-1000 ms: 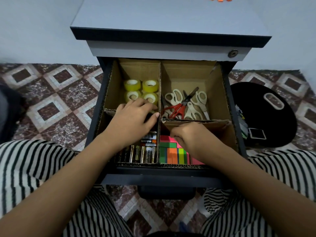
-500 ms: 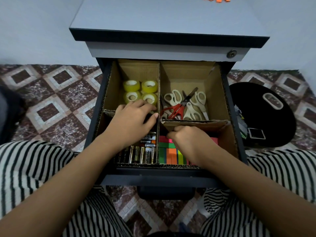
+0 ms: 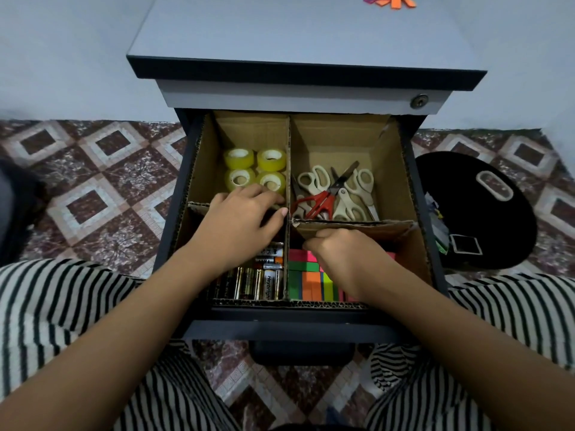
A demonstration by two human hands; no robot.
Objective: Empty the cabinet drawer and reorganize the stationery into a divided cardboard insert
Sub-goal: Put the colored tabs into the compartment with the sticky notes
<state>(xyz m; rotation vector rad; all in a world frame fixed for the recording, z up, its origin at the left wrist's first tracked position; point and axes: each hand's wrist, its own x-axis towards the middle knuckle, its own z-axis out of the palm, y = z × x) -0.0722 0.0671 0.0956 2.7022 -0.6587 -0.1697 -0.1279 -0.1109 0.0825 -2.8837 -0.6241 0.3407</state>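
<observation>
Four filled compartments show the brown divided cardboard insert [image 3: 339, 135] seated in the dark cabinet drawer [image 3: 280, 328], so your left hand [image 3: 239, 225] steadies its sagging cross-wall [image 3: 373, 227] with loosely spread fingers while your right hand [image 3: 348, 259] seemingly pinches it straight.

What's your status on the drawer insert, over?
Left hand rests open on the cross divider beside tape rolls. Right hand curled over sticky notes, grip unclear. Cardboard insert seated in drawer, four compartments stocked. Nothing in the way.
</observation>
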